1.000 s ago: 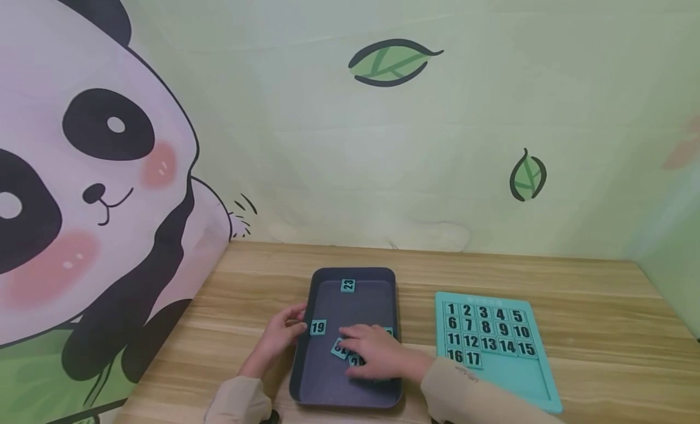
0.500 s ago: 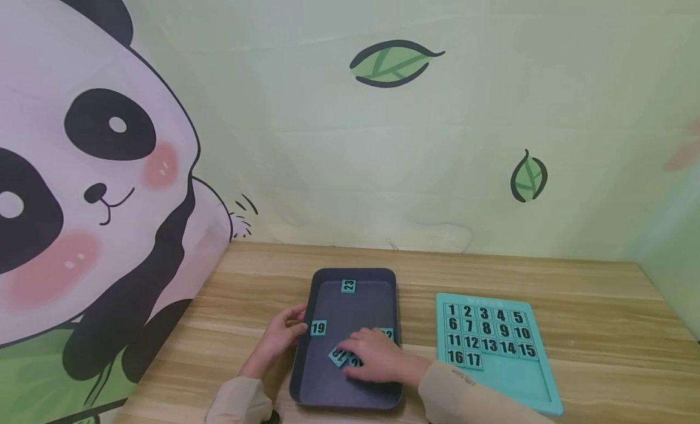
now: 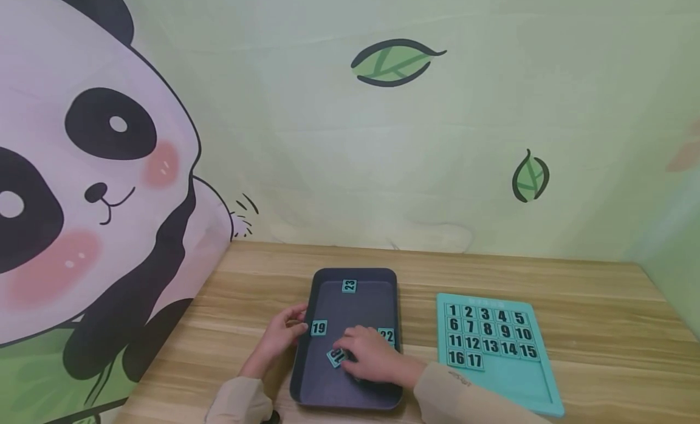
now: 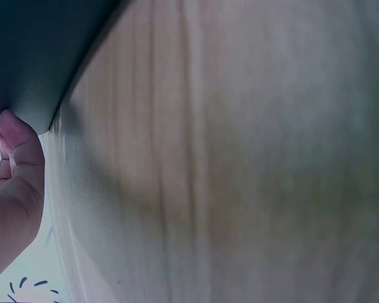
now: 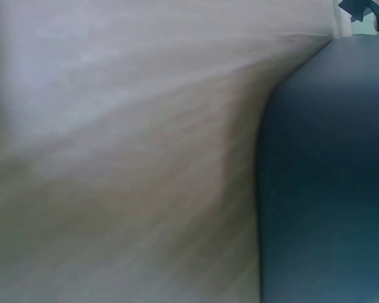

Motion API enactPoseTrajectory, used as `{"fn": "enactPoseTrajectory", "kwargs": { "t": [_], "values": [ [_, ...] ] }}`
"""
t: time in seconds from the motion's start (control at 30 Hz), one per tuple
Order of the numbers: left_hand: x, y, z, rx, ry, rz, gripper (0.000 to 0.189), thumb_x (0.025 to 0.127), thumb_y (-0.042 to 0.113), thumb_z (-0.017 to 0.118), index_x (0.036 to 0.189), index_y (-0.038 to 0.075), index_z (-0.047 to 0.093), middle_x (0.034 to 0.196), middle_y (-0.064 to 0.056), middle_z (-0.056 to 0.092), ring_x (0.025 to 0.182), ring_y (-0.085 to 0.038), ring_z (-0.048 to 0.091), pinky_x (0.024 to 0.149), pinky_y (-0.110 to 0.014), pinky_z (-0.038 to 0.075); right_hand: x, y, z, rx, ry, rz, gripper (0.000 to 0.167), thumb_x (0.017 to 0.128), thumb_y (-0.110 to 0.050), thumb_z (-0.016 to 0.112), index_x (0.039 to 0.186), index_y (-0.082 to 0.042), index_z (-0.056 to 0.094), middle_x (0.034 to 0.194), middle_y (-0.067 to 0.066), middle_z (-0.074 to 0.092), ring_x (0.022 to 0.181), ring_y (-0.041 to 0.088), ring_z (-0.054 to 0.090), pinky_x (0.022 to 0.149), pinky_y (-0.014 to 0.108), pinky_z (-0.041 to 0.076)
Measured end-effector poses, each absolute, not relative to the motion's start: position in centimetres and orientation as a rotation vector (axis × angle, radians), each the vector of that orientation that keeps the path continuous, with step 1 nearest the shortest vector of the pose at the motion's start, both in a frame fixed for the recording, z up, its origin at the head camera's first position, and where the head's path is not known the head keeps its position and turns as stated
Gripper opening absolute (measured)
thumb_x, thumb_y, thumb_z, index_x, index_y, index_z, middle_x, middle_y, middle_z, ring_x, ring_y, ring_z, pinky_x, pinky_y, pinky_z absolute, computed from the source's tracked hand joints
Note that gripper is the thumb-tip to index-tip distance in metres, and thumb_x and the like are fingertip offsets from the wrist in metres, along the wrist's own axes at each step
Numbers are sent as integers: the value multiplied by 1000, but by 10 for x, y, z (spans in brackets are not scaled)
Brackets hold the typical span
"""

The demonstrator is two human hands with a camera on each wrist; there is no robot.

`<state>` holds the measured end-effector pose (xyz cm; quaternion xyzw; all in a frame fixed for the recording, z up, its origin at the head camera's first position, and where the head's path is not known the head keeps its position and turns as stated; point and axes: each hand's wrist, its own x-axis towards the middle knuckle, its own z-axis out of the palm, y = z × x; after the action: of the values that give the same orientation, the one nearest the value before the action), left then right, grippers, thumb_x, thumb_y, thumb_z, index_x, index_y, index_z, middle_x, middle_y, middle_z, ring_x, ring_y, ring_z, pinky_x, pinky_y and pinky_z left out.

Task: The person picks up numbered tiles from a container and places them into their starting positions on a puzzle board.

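Observation:
In the head view, my right hand (image 3: 372, 356) is low over the dark tray (image 3: 322, 384), thumb and fingertips pinching a small teal number tile (image 3: 336, 357) that lies tilted and seems to read 18. The hand covers part of the tray floor and anything under the palm. My left hand (image 3: 280, 336) is at the tray's left side, its relaxed fingers and thumb touching the outer wall. The left wrist view shows that thumb (image 4: 19, 136) against the tray's side. Also in the tray are tile 19 (image 3: 319, 328), tile 23 (image 3: 349, 285) and tile 22 (image 3: 386, 336).
Right of the tray lies a teal number board (image 3: 505, 384) with tiles 1 to 17 in rows and bare space at its lower part. Both stand on a wooden table (image 3: 251, 266). A printed panda wall (image 3: 306, 138) rises behind. The right wrist view shows the tray's outer wall (image 5: 322, 170).
My right hand has shifted slightly left and its fingers have closed in on the tilted tile, which has turned. More of tile 22 shows. My left hand stays at the tray.

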<state>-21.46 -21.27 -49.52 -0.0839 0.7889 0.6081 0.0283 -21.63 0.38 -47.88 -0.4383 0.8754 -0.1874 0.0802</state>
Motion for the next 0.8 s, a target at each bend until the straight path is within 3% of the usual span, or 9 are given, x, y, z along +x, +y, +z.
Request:
{"fn": "enactPoseTrajectory", "kwargs": {
  "t": [0.13, 0.43, 0.8],
  "values": [
    [-215, -213, -496, -262, 2429, 1881, 43, 80, -4, 51, 124, -1, 47, 105, -18, 50, 90, -20, 55, 61, -31, 48, -218, 0, -479, -1225, 2652, -529, 30, 81, -27, 59, 110, -20, 60, 96, -6, 58, 83, 7, 50, 74, 27, 43],
    [-214, -212, -495, -267, 2427, 1877, 43, 80, -4, 51, 123, 0, 48, 105, -18, 51, 91, -22, 55, 62, -31, 48, -214, -8, -486, -1272, 2534, -556, 35, 80, -24, 60, 114, -19, 58, 77, -12, 50, 71, 3, 44, 68, 21, 38],
    [-213, -212, -494, -274, 2407, 1879, 44, 81, -3, 50, 125, 0, 46, 106, -17, 49, 92, -22, 54, 63, -31, 48, -213, -17, -486, -1266, 2606, -518, 41, 78, -25, 63, 118, -22, 55, 98, -6, 50, 82, 6, 43, 71, 22, 40]
  ]
}}
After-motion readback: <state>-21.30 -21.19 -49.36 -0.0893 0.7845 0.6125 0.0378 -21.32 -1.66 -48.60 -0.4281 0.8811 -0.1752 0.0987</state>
